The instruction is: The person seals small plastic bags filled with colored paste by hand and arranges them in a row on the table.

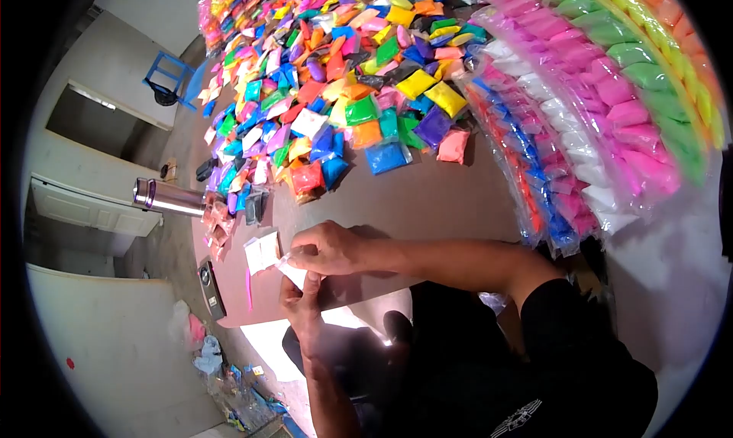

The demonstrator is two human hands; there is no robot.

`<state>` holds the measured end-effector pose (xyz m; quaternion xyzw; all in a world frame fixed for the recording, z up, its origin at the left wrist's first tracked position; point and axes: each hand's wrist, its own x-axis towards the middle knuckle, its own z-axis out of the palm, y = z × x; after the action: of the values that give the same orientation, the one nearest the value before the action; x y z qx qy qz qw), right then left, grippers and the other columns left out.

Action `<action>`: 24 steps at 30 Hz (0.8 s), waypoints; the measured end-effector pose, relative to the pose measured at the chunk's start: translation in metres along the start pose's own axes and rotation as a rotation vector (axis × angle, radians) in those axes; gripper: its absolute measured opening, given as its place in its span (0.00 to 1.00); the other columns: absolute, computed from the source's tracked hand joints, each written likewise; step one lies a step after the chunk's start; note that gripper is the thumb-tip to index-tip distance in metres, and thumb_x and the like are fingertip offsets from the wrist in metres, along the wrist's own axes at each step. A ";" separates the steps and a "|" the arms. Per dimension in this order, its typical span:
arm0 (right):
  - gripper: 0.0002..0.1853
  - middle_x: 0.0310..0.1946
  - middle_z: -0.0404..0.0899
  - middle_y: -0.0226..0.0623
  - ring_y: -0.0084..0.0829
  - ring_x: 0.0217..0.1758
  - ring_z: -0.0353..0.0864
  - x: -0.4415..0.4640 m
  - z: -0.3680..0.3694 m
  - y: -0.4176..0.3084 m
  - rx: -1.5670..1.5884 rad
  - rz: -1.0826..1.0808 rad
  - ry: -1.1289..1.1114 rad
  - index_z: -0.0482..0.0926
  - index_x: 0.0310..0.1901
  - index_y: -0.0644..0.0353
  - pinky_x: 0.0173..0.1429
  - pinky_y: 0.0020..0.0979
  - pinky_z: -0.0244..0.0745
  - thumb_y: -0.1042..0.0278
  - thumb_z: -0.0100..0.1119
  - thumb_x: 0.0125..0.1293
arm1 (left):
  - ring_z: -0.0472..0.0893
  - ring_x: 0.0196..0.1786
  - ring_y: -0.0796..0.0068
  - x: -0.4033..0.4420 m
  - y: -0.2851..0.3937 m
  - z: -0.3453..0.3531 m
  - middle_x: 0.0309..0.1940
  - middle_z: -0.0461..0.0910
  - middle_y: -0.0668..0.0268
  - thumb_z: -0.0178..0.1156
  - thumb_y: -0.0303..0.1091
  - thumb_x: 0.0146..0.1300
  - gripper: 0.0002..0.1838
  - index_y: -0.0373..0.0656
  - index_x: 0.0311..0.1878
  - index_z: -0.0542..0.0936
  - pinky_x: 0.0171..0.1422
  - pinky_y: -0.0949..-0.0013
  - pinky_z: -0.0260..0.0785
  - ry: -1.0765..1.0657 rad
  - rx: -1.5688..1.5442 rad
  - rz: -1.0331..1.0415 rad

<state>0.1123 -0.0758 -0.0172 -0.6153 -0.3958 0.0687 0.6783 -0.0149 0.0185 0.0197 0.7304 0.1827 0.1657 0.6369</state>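
A small white packet (290,270) is pinched between both of my hands close to the table's front left edge. My right hand (330,247) reaches in from the right and grips its upper part with bent fingers. From below, my left hand (303,294) holds the lower part, thumb pressed against it. My fingers partly cover the packet. Just left of my hands, another white packet (263,252) lies flat on the brown table (412,213). A thin pink strip (249,288) lies below that packet.
Many colourful small packets (370,110) are heaped across the table. Long clear bags of packets (611,110), sorted by colour, lie on the right. A metal flask (169,197) and a dark oblong object (211,290) are at the left. Plastic litter (237,392) covers the floor.
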 end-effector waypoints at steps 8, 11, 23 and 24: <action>0.15 0.27 0.82 0.52 0.47 0.31 0.85 0.000 0.002 0.001 -0.048 0.047 0.000 0.84 0.36 0.65 0.37 0.42 0.78 0.58 0.65 0.66 | 0.79 0.40 0.84 0.009 -0.015 -0.030 0.41 0.84 0.71 0.70 0.36 0.72 0.16 0.36 0.55 0.83 0.45 0.77 0.70 -0.108 0.098 -0.132; 0.13 0.27 0.82 0.44 0.30 0.32 0.81 0.001 -0.005 -0.004 -0.041 0.068 -0.047 0.85 0.39 0.66 0.38 0.35 0.76 0.62 0.64 0.68 | 0.80 0.44 0.83 0.007 -0.018 -0.024 0.45 0.84 0.71 0.71 0.31 0.70 0.17 0.35 0.57 0.82 0.50 0.76 0.73 -0.111 -0.028 -0.102; 0.10 0.28 0.81 0.33 0.18 0.32 0.77 0.004 -0.008 -0.006 0.071 0.191 -0.120 0.83 0.39 0.69 0.35 0.28 0.73 0.68 0.64 0.70 | 0.80 0.47 0.81 0.005 -0.012 -0.026 0.43 0.85 0.68 0.71 0.35 0.70 0.19 0.32 0.57 0.82 0.54 0.74 0.74 -0.130 0.072 -0.160; 0.10 0.29 0.83 0.34 0.18 0.32 0.78 0.004 -0.009 -0.008 0.086 0.226 -0.129 0.84 0.40 0.70 0.36 0.28 0.75 0.69 0.64 0.70 | 0.78 0.48 0.81 0.005 -0.013 -0.024 0.44 0.84 0.68 0.72 0.37 0.70 0.21 0.31 0.57 0.81 0.55 0.73 0.73 -0.124 0.062 -0.101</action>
<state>0.1176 -0.0824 -0.0074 -0.6206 -0.3634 0.2013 0.6650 -0.0229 0.0429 0.0103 0.7485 0.1843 0.0821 0.6317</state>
